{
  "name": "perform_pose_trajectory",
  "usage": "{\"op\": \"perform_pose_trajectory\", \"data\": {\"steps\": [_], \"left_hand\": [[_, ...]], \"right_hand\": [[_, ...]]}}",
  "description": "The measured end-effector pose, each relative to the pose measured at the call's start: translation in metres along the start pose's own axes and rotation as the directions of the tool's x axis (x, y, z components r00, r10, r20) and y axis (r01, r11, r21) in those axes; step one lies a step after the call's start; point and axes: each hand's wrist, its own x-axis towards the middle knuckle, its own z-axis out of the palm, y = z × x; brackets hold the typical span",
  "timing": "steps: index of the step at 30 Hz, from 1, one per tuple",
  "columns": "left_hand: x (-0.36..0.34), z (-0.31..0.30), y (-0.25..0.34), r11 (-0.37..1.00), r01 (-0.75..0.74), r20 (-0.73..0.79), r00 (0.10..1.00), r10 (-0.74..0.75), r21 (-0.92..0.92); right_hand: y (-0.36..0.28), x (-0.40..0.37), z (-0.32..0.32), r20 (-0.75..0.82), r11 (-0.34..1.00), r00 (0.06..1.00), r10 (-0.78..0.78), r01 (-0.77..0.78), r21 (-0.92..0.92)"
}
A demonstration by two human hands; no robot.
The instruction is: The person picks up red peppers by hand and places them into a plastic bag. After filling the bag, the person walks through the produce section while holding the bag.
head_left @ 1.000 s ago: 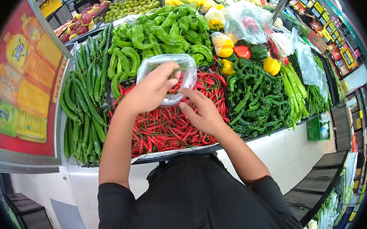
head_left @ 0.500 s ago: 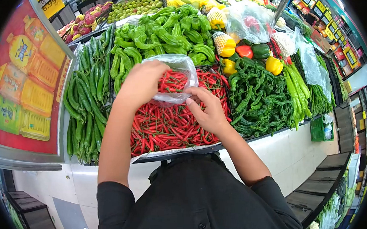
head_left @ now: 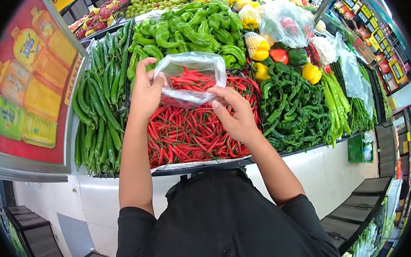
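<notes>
A clear plastic bag (head_left: 195,59) with its mouth spread wide sits over a bin of thin red chili peppers (head_left: 198,137). Several red chilies (head_left: 189,80) show inside the bag. At the bag's left rim is my left hand (head_left: 146,89), its thumb and curled fingers at the plastic edge. My right hand (head_left: 237,114) pinches the front right part of the rim between thumb and fingers, just above the loose chilies.
Long green peppers (head_left: 101,108) lie left of the chilies, light green peppers (head_left: 192,29) behind, dark wrinkled peppers (head_left: 287,100) to the right. A drink-poster panel (head_left: 31,85) stands close on the left. Another plastic bag (head_left: 287,23) rests farther back among bell peppers.
My left hand has moved from over the bag's mouth to its left rim. The mouth now appears wider, with the chilies inside in plain sight. My right hand keeps its hold.
</notes>
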Motion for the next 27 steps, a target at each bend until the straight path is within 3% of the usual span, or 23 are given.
{"op": "perform_pose_trajectory", "data": {"steps": [2,4,6,9,11,13,18,22,25,27], "left_hand": [[-0.001,0.002,-0.002,1.000,0.014,-0.012,1.000,-0.014,0.021],[-0.011,0.002,-0.008,0.995,0.049,-0.015,0.999,-0.048,0.087],[-0.025,-0.001,0.000,0.992,0.122,-0.045,0.992,-0.121,0.024],[-0.046,-0.014,-0.005,0.989,0.142,-0.089,0.986,-0.144,-0.035],[-0.058,-0.021,-0.008,0.988,0.145,-0.142,0.978,-0.150,-0.043],[-0.072,-0.020,-0.009,0.989,0.131,-0.143,0.980,-0.140,-0.070],[-0.118,-0.010,-0.019,0.978,0.183,-0.075,0.979,-0.191,-0.095],[-0.153,0.000,-0.044,0.950,0.281,0.003,0.959,-0.283,-0.137],[-0.171,0.008,-0.054,0.935,0.354,0.051,0.934,-0.352,-0.033],[-0.180,0.016,-0.057,0.930,0.367,0.067,0.928,-0.366,0.001]], "right_hand": [[0.001,-0.003,-0.002,0.008,1.000,1.000,0.010,-0.011,0.018],[0.007,-0.017,-0.001,-0.049,0.990,0.996,0.076,-0.069,0.119],[0.019,-0.037,0.008,-0.137,0.948,0.975,0.172,-0.126,0.293],[0.027,-0.061,0.007,-0.048,0.943,0.945,0.325,-0.320,0.087],[0.040,-0.067,0.014,0.061,0.922,0.929,0.366,-0.353,-0.159],[0.060,-0.075,0.022,0.109,0.921,0.954,0.279,-0.234,-0.312],[0.066,-0.074,0.035,0.214,0.799,0.928,0.305,-0.127,-0.587],[0.063,-0.077,0.045,0.207,0.762,0.949,0.239,-0.051,-0.646],[0.055,-0.073,0.041,0.229,0.755,0.937,0.264,-0.053,-0.654],[0.048,-0.071,0.036,0.217,0.799,0.956,0.196,-0.027,-0.600]]}}
